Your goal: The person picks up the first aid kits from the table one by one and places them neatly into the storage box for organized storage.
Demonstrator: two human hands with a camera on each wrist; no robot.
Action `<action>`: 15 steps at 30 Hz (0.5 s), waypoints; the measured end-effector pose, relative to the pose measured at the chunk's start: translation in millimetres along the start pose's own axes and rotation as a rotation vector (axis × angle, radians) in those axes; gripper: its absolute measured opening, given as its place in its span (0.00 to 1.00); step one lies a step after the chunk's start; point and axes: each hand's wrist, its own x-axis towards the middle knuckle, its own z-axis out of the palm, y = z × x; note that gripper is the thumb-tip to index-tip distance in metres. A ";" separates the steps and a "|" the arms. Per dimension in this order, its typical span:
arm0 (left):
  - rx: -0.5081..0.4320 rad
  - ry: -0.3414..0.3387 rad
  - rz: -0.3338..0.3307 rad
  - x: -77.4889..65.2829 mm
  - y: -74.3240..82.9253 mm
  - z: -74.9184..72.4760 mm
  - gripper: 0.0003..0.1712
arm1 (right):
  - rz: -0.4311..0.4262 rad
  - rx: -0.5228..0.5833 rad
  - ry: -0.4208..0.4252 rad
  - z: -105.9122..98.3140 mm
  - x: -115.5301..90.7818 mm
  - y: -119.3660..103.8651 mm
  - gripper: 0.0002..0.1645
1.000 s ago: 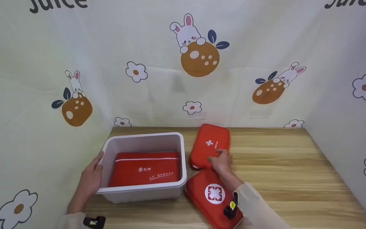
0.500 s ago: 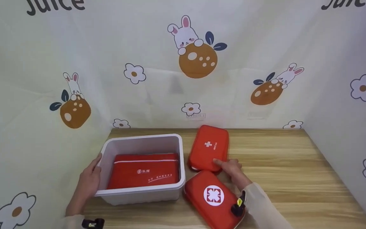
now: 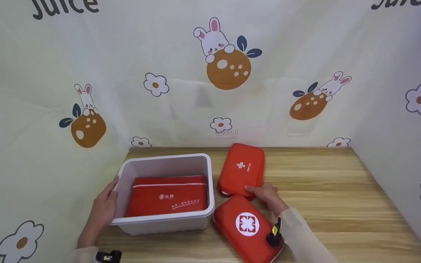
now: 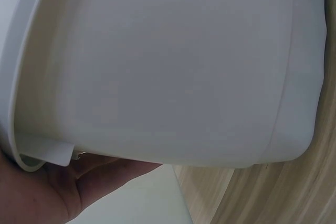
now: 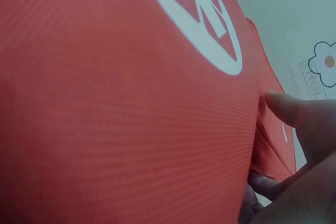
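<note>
My left hand grips the left rim of a white plastic bin; in the left wrist view its fingers lie under the rim beside the bin's wall. A flat red pouch with white lettering lies inside. Right of the bin, my right hand pinches the near right corner of a red first aid case with a small white cross. The thumb is on top, fingers at the underside. A second red first aid case with a round white emblem lies nearer, filling much of the right wrist view.
Everything stands on a wood-grain table. A pale curtain printed with rabbits, oranges and flowers encloses the back and both sides. The two cases lie close together, right beside the bin.
My right hand has drawn back from the top of the farther case to its near right corner, thumb now at the edge. The left hand has stayed on the bin.
</note>
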 end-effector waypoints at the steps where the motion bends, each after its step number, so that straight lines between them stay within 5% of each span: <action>1: 0.000 -0.001 0.001 0.2 0.3 -0.1 0.32 | -0.011 -0.002 0.003 0.1 0.2 0.1 0.25; 8: 0.010 0.006 0.022 1.2 0.8 -0.4 0.32 | -0.089 0.013 0.041 1.1 2.2 0.1 0.21; 15: 0.010 0.000 0.014 -0.4 -0.7 -0.3 0.32 | -0.063 0.029 0.017 0.4 3.3 2.2 0.20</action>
